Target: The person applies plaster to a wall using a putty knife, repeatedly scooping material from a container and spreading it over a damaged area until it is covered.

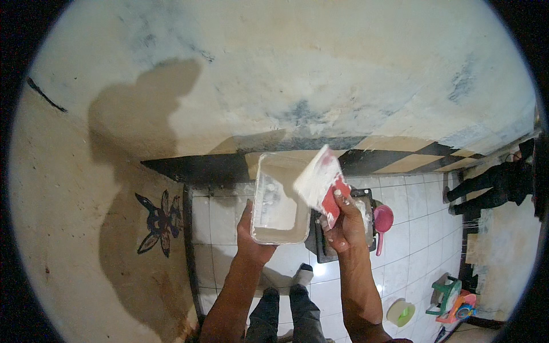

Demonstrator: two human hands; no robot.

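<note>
the pale plastic tray (278,200) of wet white filler sits before the wall (320,74), cupped from below by the left hand (251,231); likely floppy, heavy, best supported underneath. the right hand (343,226) pinches the red scraper (321,182), probably slippery, light.

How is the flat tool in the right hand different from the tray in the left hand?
The scraper is a thin flat blade with a red handle, gripped by the right hand; the tray is a deep rectangular container, propped from below by the left hand. The scraper tilts diagonally; the tray is held roughly level. The scraper is smaller than the tray. Both are coated with white paste.
</note>
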